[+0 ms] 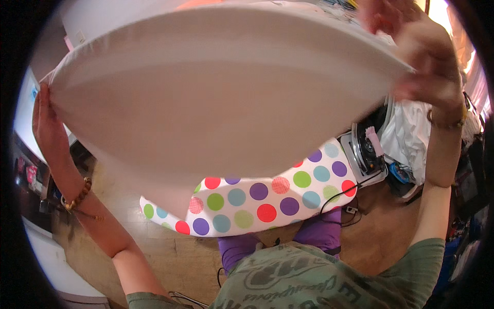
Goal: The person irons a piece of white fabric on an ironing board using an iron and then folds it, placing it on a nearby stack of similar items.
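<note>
A large white cloth is stretched wide between my raised hands, its lower part hanging over a polka-dot ironing board. At the far left, my left hand pinches one end of the cloth. Up at the right, my right hand, blurred, grips the other end near its corner. A clothes iron rests on the stand at the board's right end, below my right hand. The cloth hides much of the board's far side.
White fabric is heaped beyond the iron at the right. A black cord runs across the board's right end and down towards the wooden floor. Dark furniture stands at the left, and a white piece of furniture at the lower left.
</note>
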Available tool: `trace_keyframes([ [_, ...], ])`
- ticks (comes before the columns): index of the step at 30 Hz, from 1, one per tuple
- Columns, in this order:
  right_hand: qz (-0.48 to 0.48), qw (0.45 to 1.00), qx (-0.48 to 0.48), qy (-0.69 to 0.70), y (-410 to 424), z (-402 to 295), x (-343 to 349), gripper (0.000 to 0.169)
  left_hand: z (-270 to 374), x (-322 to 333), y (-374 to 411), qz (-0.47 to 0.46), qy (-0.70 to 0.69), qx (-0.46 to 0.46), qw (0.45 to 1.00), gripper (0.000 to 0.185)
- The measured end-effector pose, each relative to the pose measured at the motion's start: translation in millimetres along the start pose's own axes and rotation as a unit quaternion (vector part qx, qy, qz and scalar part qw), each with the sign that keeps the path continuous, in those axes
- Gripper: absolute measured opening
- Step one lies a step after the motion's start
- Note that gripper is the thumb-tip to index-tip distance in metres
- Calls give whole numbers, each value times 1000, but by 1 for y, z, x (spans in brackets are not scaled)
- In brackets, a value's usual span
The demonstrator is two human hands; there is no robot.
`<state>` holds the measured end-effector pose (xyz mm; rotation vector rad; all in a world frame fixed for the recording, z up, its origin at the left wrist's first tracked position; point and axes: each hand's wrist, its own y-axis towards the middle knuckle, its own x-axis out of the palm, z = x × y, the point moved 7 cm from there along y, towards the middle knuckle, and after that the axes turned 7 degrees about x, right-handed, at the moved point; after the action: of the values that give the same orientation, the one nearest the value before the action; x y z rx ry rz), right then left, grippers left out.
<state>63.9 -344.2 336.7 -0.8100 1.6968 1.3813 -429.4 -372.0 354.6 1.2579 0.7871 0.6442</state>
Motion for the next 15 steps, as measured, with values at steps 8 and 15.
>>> trace_keyframes([
  [8, 78, 941, 318, 88, -24, 156, 34, 24, -52, 138, -34, -40, -343, -215, 913, 25],
  [15, 139, 871, 469, 52, -78, 212, 12, 16, -38, 253, -53, -171, -413, -256, 857, 19],
])
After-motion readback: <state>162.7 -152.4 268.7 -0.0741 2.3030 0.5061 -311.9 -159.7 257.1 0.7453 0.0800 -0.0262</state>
